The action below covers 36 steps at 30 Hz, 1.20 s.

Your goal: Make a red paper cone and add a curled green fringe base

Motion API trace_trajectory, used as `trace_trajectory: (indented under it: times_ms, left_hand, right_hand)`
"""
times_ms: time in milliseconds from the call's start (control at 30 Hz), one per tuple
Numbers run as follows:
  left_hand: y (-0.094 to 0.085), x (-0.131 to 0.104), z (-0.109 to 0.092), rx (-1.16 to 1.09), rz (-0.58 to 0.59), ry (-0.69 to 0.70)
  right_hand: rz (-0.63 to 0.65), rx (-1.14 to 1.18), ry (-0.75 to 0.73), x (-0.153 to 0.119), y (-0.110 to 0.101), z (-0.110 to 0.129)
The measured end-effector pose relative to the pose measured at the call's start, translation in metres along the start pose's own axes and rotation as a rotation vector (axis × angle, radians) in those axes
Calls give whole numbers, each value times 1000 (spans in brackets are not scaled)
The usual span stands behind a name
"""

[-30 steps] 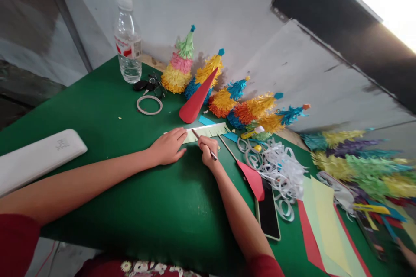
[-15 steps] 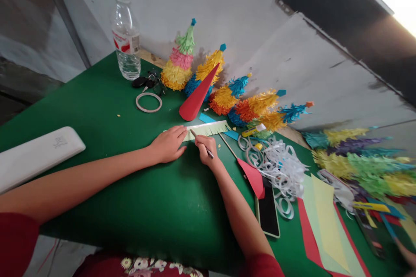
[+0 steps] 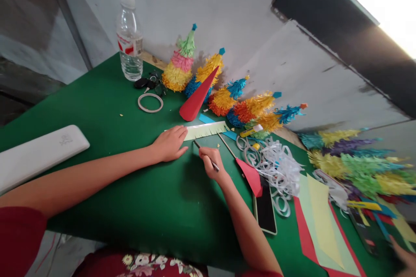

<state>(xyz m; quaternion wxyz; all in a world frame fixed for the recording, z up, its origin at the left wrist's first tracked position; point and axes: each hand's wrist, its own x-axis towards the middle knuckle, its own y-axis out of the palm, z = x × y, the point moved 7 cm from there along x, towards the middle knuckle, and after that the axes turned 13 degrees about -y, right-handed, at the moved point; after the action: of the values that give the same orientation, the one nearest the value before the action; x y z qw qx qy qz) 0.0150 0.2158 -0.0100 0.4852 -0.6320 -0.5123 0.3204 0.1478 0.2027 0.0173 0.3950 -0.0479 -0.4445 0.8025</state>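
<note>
A pale green paper strip [image 3: 206, 130], fringed along its lower edge, lies on the green table [image 3: 130, 199]. My left hand [image 3: 169, 143] rests flat over the strip's left end, fingers together and thumb apart. Just below the strip, my right hand [image 3: 211, 162] is closed round a thin dark stick-like tool [image 3: 215, 165], whose tip points up and left, apart from the paper. Behind the strip stands a red paper cone [image 3: 196, 100], leaning right. A blue paper piece [image 3: 206, 118] lies partly under the strip.
Fringed paper cones [image 3: 178, 71] line the wall. At the back left are a water bottle [image 3: 130, 47], keys and a tape ring [image 3: 150, 103]. Curled white strips [image 3: 281, 164], a phone [image 3: 265, 212] and coloured sheets [image 3: 320, 216] lie right. Another person's hand [image 3: 403, 253] shows at far right.
My right hand has drawn back from the strip, down and slightly right, with the tool still held. My left hand has stayed on the strip. The view has shifted slightly.
</note>
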Motion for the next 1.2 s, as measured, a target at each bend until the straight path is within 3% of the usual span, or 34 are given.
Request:
trace_trajectory:
  times_ms: [100, 267, 333, 500, 833, 1033, 1200]
  left_hand:
    - [0, -1, 0, -16, -11, 23]
    - [-3, -3, 0, -19, -42, 42]
    - [-5, -3, -1, -22, -53, 48]
    - [-8, -3, -2, -20, -63, 51]
    - [-5, -2, -3, 7, -46, 33]
    - [-6, -2, -4, 20, -30, 11]
    - [-6, -3, -3, 17, -33, 22]
  right_hand:
    - [-52, 43, -11, -5, 0, -3]
    - [-324, 139, -62, 3, -6, -19]
    - [-365, 130, -67, 11, -5, -25]
    - [-246, 94, -102, 29, 6, -26]
    - [-87, -2, -77, 35, 8, -16]
    - [25, -23, -58, 17, 3, -1]
    - [-33, 58, -8, -5, 2, -2]
